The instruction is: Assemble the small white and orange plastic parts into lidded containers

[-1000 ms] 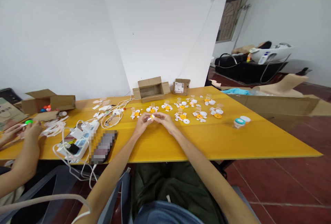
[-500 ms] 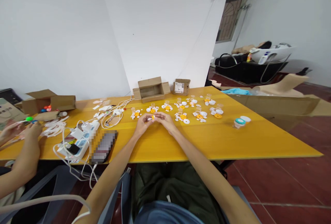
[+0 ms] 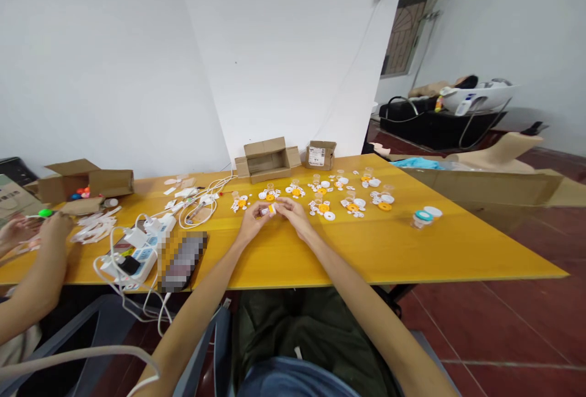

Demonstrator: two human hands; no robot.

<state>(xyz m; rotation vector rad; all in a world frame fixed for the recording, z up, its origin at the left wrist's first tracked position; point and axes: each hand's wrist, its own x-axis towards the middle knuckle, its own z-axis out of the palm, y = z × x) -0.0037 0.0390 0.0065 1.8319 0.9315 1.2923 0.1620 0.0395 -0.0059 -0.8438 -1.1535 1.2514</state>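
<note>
Over the middle of the yellow table [image 3: 389, 250], my left hand [image 3: 251, 218] has its fingers closed round a small white and orange part [image 3: 271, 209]. My right hand [image 3: 293, 214] meets it from the right, its fingertips pinched on the same part. Just behind my hands lie clusters of small white pieces and orange discs, such as an orange disc [image 3: 324, 207] and a white disc [image 3: 329, 216]. Clear little cups stand among the clusters. A jar with a teal lid [image 3: 422, 217] stands farther right.
An open cardboard box [image 3: 268, 165] and a smaller box [image 3: 321, 156] stand at the back. A power strip [image 3: 149, 250], cables [image 3: 201, 204] and a phone [image 3: 185, 259] are left. Another person's hand [image 3: 55, 226] works at far left beside a box [image 3: 82, 180].
My hands stay together, and slightly more of the orange part shows between them. The other person's hands and the green ball have shifted a little left.
</note>
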